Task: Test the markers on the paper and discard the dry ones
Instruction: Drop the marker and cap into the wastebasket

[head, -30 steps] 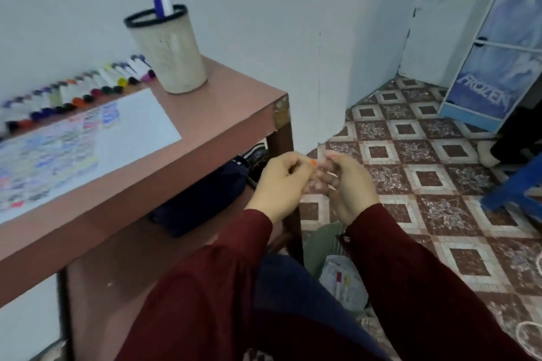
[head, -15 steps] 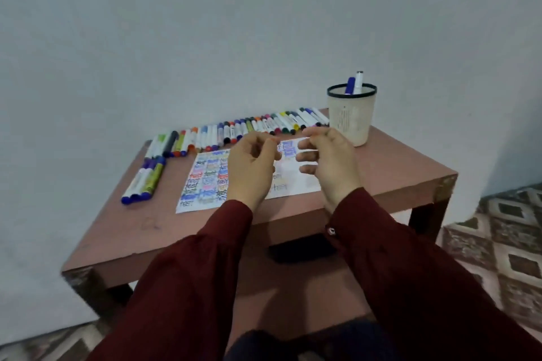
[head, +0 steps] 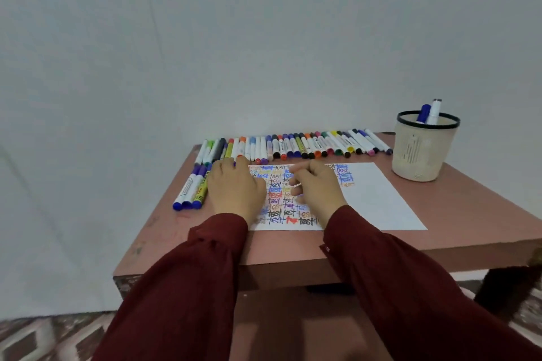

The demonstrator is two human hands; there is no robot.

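- You seem to be between markers: your left hand (head: 234,187) reaches the row of markers (head: 293,146) at the back of the worktop (head: 469,214), likely to pick one.
- Its grip curls over the marker ends, but I cannot tell if it has one.
- Your right hand (head: 318,189) hovers over the paper (head: 381,199) with bent fingers, and its grip is unreadable.
- Next, uncap a marker and write on the blank right part.
- The paper lies flat before the row, its left part crowded with coloured "test" words.

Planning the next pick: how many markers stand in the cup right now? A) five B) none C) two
C: two markers, one with a blue cap and one white, stick up out of the black-rimmed cup.
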